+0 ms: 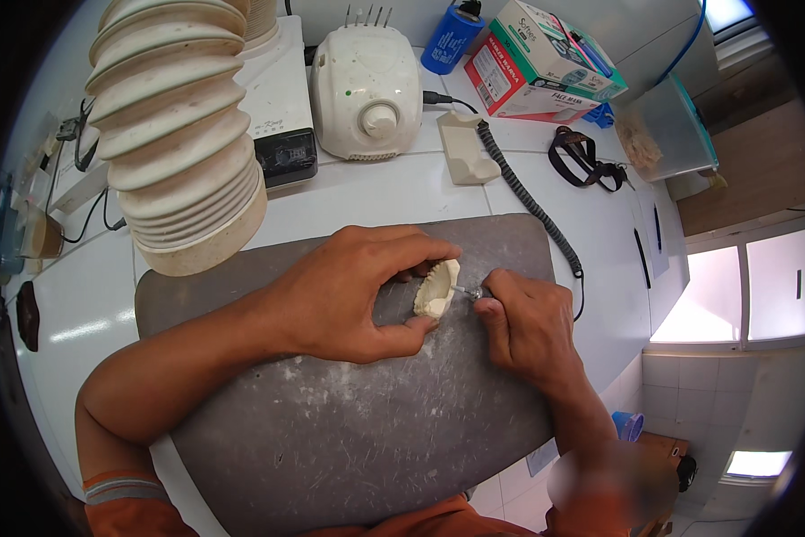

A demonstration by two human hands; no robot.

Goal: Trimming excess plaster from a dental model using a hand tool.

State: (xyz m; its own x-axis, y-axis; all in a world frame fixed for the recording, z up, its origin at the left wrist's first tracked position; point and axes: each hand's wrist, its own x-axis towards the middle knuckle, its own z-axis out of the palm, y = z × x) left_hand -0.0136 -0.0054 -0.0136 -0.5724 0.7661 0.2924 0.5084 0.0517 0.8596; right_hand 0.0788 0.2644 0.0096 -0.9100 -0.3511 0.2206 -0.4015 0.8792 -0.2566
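Observation:
A cream-coloured dental plaster model (436, 291), with a row of teeth along its curved edge, is held above the grey mat. My left hand (358, 291) is closed on it, thumb at the near end and fingers at the far end. In my right hand (535, 324) is a rotary handpiece (477, 292), mostly hidden by the fingers. Its thin metal bur points left and meets, or nearly meets, the model's right side; contact is hard to tell. Pale dust and scratches mark the grey mat (376, 447) below both hands.
A ribbed suction hose (174, 134) hangs at the upper left. Behind the mat stand a white control unit (368, 94), a handpiece rest (468, 150), a coiled cord (532, 201), a blue cylinder (452, 40) and stacked face-mask boxes (546, 67). A black strap (584, 161) lies farther right.

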